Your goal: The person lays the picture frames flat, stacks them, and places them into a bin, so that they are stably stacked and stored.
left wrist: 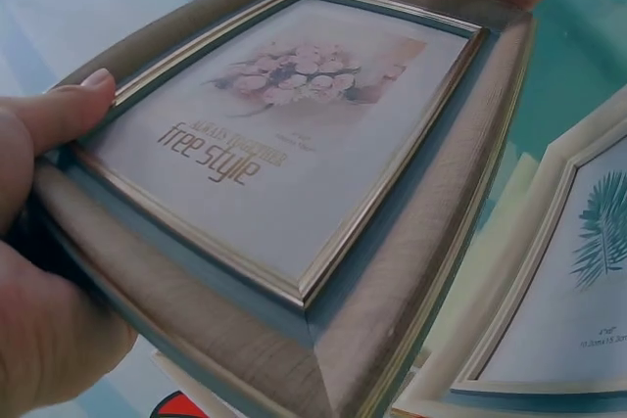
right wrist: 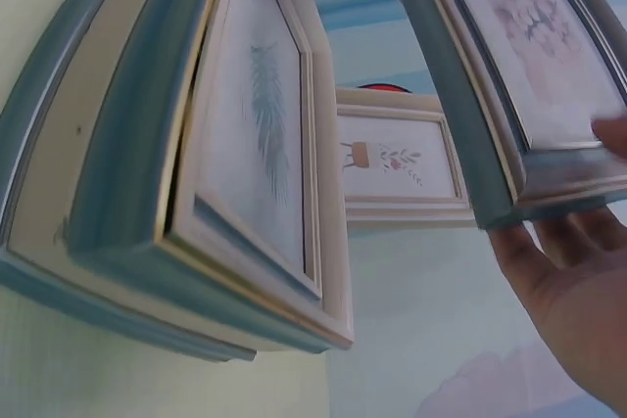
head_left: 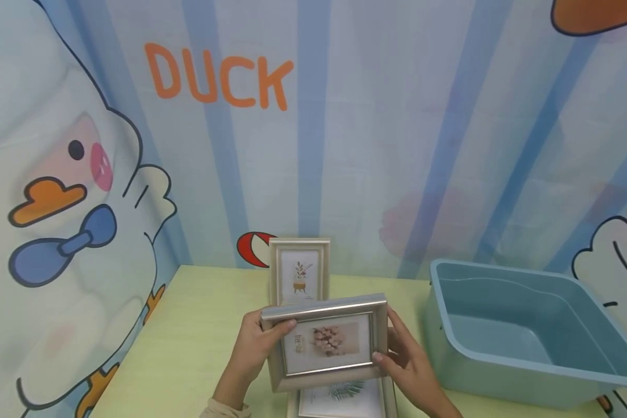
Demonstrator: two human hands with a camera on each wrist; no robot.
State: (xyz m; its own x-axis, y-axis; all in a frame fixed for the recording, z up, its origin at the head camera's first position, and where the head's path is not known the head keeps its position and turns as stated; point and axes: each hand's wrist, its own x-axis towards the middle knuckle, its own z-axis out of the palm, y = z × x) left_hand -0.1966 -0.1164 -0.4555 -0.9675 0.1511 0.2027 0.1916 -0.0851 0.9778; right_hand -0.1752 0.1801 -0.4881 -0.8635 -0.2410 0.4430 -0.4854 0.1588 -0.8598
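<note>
Both hands hold a silvery-brown picture frame (head_left: 328, 342) with a pink flower print, raised above the table and turned sideways. My left hand (head_left: 253, 345) grips its left end, thumb on the front face. At the other end my right hand (head_left: 410, 366) pinches it, with the thumb in front and the fingers behind. Below it lies a cream picture frame (right wrist: 260, 124) with a green leaf print, on top of a stack whose lower frames show in the right wrist view. Behind, a smaller cream frame (head_left: 300, 270) with a potted-plant print stands upright against the backdrop.
A blue-green plastic tub (head_left: 501, 360) stands on the table's right side, its inside visible. The yellow-green table (head_left: 188, 337) meets a cartoon duck backdrop (head_left: 355, 145) at the back and left.
</note>
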